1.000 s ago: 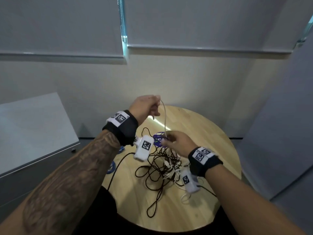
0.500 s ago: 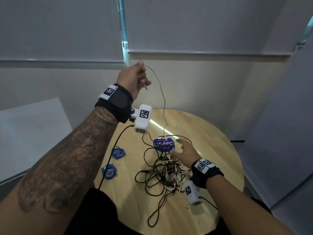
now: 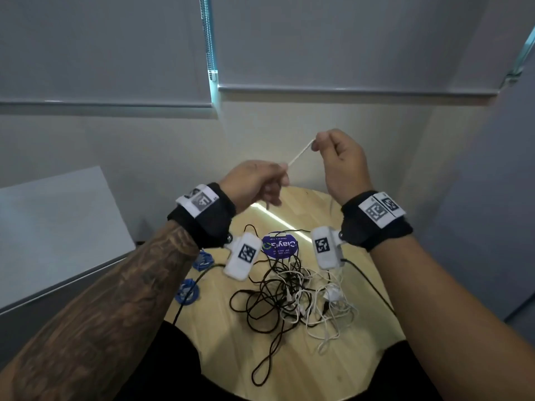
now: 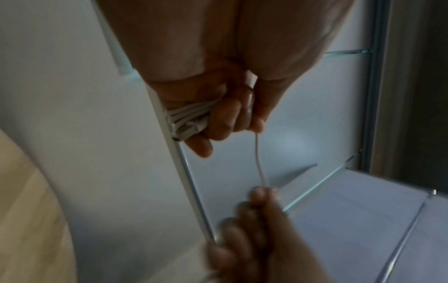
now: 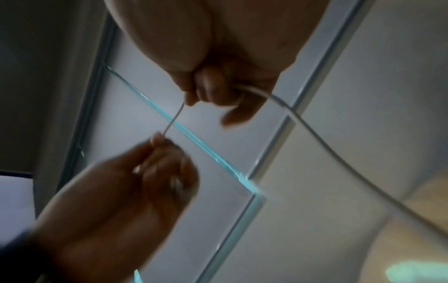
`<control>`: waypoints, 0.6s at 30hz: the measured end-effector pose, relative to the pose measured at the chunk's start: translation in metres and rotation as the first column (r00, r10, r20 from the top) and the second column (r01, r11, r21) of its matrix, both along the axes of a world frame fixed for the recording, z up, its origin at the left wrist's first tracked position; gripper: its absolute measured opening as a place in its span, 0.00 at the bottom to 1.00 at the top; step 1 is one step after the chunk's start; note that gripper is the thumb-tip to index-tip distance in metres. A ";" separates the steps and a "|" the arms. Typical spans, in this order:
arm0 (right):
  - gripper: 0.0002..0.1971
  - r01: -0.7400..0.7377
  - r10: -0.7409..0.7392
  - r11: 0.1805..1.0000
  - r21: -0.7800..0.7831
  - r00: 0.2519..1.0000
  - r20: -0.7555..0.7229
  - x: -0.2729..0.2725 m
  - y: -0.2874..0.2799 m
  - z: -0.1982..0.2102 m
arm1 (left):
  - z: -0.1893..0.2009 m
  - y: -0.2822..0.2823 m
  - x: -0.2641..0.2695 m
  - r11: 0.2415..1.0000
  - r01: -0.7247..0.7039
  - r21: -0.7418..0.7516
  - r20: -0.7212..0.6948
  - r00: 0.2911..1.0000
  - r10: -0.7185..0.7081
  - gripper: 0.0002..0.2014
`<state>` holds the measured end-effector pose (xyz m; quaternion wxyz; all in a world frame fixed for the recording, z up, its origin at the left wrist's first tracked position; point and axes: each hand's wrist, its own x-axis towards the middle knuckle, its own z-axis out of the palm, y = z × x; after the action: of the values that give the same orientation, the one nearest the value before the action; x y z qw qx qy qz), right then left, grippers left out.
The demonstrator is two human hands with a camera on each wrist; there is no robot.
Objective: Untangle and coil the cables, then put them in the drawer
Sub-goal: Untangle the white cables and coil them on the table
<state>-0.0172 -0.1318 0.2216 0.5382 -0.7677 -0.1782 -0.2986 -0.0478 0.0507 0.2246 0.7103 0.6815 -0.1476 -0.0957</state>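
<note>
A round purple label [image 3: 279,245] below the fingers reads "Clayco" upside down, its smaller lines too tiny to read.

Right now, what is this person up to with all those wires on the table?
A person is sorting out a heap of cables. Both hands are raised above the round wooden table, with a short stretch of white cable pulled between them: the left hand grips several white loops already gathered, and the right hand pinches the strand. The rest, a tangle of black and white cables, lies in a knot on the table beside a round purple label. Nothing shown here has gone into a drawer.
</note>
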 end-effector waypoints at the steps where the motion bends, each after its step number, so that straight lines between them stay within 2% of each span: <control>1: 0.14 -0.005 0.005 0.999 -0.046 1.000 0.016 0.000 -0.001 0.003 | -0.003 -0.003 -0.009 0.994 0.104 -0.019 -0.046 0.993 -0.105 0.18; 3: 0.15 -0.034 0.028 0.991 -0.131 0.999 -0.047 -0.002 0.000 -0.003 | -0.004 -0.005 -0.022 0.946 0.272 -0.175 -0.099 0.951 -0.292 0.17; 5: 0.15 -0.096 0.062 0.974 -0.204 0.984 -0.170 -0.008 0.002 -0.020 | -0.003 -0.002 -0.025 0.873 0.291 -0.391 -0.111 0.927 -0.359 0.16; 7: 0.15 -0.218 0.134 0.941 -0.261 0.943 -0.304 -0.018 0.007 -0.043 | -0.006 0.003 -0.020 0.791 0.192 -0.581 -0.119 0.941 -0.316 0.14; 9: 0.13 -0.331 0.198 0.890 -0.313 0.901 -0.387 -0.031 0.015 -0.061 | -0.019 0.006 -0.012 0.750 0.030 -0.660 -0.138 0.977 -0.160 0.12; 12: 0.14 -0.428 0.228 0.819 -0.382 0.854 -0.467 -0.047 0.021 -0.073 | -0.046 0.009 -0.002 0.748 -0.166 -0.642 -0.160 0.984 0.080 0.12; 15: 0.15 -0.462 0.211 0.760 -0.457 0.841 -0.499 -0.060 0.018 -0.072 | -0.069 0.016 0.008 0.770 -0.331 -0.546 -0.145 0.942 0.303 0.10; 17: 0.12 -0.464 0.240 0.776 -0.427 0.844 -0.480 -0.069 0.014 -0.062 | -0.082 0.021 0.009 0.838 -0.445 -0.316 0.002 0.883 0.469 0.10; 18: 0.10 -0.454 0.256 0.798 -0.397 0.851 -0.459 -0.073 0.011 -0.054 | -0.089 0.023 0.007 0.869 -0.473 -0.146 0.118 0.863 0.490 0.10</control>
<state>-0.0898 -0.1204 0.1677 0.3962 -0.8731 -0.2834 0.0208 -0.0409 0.0742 0.1357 0.7355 0.6610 -0.0311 0.1454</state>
